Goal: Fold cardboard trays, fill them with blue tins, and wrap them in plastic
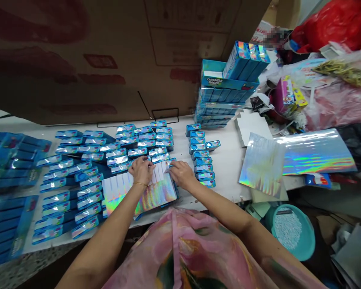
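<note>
A shiny holographic sticker sheet lies across the front of the table, its far part marked with pale strips. My left hand rests on the far edge of this sheet, fingers curled and closed on it. At the sheet's far right corner, my right hand pinches a small silvery sticker between thumb and fingers. Just beyond both hands stand rows of small blue boxes with shiny tops. A further column of blue boxes stands to the right of my right hand.
A large cardboard box walls off the back. Blue display cartons are stacked at back right. More holographic sheets overlap the table's right end. Below sits a turquoise tub of small white pieces. Wrapped blue packs lie at left.
</note>
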The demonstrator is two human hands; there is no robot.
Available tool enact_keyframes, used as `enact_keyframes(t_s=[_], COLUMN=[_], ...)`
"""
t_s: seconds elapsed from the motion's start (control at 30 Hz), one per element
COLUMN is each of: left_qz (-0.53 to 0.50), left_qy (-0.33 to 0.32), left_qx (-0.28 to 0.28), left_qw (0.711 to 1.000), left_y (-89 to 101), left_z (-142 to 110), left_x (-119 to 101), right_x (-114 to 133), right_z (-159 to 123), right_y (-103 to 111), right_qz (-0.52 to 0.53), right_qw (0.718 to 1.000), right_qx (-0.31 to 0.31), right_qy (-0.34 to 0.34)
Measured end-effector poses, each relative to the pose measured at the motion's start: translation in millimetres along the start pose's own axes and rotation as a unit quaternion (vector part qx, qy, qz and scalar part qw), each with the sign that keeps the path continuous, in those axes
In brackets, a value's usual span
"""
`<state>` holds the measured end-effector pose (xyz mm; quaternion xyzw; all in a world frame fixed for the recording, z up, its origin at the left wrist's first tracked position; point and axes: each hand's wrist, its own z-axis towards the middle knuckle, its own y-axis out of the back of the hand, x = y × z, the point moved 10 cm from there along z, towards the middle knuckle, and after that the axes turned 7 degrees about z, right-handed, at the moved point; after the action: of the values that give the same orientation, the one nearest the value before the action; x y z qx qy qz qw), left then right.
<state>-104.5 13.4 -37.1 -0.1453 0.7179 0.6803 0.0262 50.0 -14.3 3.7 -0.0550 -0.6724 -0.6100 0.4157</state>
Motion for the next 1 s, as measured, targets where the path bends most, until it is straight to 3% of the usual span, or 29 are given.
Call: enact_keyframes(t_s=[0.07,0.17,0.23,0.3,0.4,0.47,0.57,0.7,1.0], left_qz=[-0.027,-0.199,-0.354,-0.461,-0.519,-0.524,-0.514,-0.498,-0.450], left_qy=[-0.024,-0.079,-0.084,-0.048,0.010,0.033,0.053,0.076,0.092], left_qx=[-0.017,0.025,0.115,0.204,0.261,0.262,0.257,0.236,0.193], left_qw=[0.999,0.976,0.924,0.862,0.814,0.810,0.817,0.831,0.867], left_y=[7.9,7.9,-5.2,-23.6,-47.4,-59.9,-77.8,-97.2,-124.0], left_z=[-1,-6,-13,-23,-32,-32,-26,-16,-4], left_x=[-15,-55,-88,-116,-139,-145,-148,-148,-151], right_x=[-19,-66,-95,-115,-130,-138,-152,-166,-168], right_z=[-14,-42,-60,-75,-87,-91,-90,-83,-73], right_y=[30,52,52,50,48,48,57,66,67], right_qz=[0.110,0.289,0.383,0.438,0.464,0.449,0.355,0.195,-0.024], right_qw=[0.988,0.921,0.859,0.810,0.781,0.786,0.830,0.881,0.897], right_qx=[-0.060,-0.107,-0.120,-0.134,-0.151,-0.162,-0.177,-0.138,-0.029], right_qy=[-0.085,-0.236,-0.319,-0.367,-0.389,-0.392,-0.392,-0.410,-0.441])
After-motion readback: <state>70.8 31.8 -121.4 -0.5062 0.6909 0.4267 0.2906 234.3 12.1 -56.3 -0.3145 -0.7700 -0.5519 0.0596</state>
